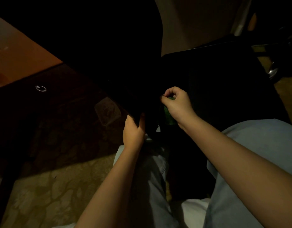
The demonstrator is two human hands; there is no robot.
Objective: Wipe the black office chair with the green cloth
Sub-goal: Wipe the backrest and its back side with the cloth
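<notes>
Dim light covers a patterned floor [59, 195], with a wooden table [18, 63] at ten o'clock. The black office chair [117, 55] fills twelve o'clock; the left hand [133, 131] grips its lower edge, and at three o'clock of it the right hand [178, 104] curls its fingers [172, 91] round the green cloth [167, 112].
</notes>
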